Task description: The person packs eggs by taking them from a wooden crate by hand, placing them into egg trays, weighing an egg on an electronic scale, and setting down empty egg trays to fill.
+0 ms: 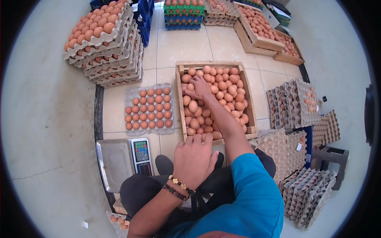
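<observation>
Inside wooden crate (209, 64) — smooth eggs (228, 97)

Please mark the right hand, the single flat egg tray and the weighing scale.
Right hand (202, 89): head view, back of the hand.
Flat egg tray (131, 96): head view, bare cells near its upper-left corner.
Weighing scale (116, 163): head view, its pan.

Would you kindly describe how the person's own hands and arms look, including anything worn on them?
The left hand and right hand are both ungloved. Two beaded bracelets circle the left wrist: one mixes dark beads with gold-coloured ornaments, the other looks dark throughout. No bracelet shows on the right arm, whose upper part wears a plain teal-blue short sleeve.
</observation>
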Action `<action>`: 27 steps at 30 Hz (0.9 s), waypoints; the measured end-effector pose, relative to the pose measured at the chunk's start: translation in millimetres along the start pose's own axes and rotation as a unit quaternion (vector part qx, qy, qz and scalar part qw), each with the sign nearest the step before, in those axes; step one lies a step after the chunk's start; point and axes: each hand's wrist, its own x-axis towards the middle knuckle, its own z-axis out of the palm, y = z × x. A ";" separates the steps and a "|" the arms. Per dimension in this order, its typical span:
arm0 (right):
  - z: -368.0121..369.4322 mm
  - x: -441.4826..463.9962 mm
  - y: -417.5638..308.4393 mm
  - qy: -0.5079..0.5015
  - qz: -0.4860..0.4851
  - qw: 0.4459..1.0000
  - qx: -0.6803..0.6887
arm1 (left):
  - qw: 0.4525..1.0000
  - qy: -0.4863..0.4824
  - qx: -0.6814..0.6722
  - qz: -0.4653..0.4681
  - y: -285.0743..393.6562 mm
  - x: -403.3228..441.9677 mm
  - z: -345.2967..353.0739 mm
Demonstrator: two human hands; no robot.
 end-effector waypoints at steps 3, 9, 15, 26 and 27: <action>2.6 1.4 0.8 -0.012 -0.002 1.000 -0.017 | 1.000 0.004 -0.003 0.003 -0.4 0.0 1.7; -8.3 7.4 -5.3 -0.039 0.044 0.997 0.044 | 1.000 0.003 0.003 -0.009 -3.5 0.2 0.5; -29.0 27.0 14.6 -0.091 0.138 0.882 0.441 | 0.999 0.024 -0.024 -0.018 -12.7 1.4 -3.6; -203.0 -106.4 -106.6 -0.249 0.217 0.617 0.714 | 0.965 0.187 -0.178 0.040 -31.5 20.3 -18.2; -212.8 -125.8 -124.9 -0.238 0.233 0.603 0.725 | 0.957 0.167 -0.234 0.048 -27.6 19.9 -16.8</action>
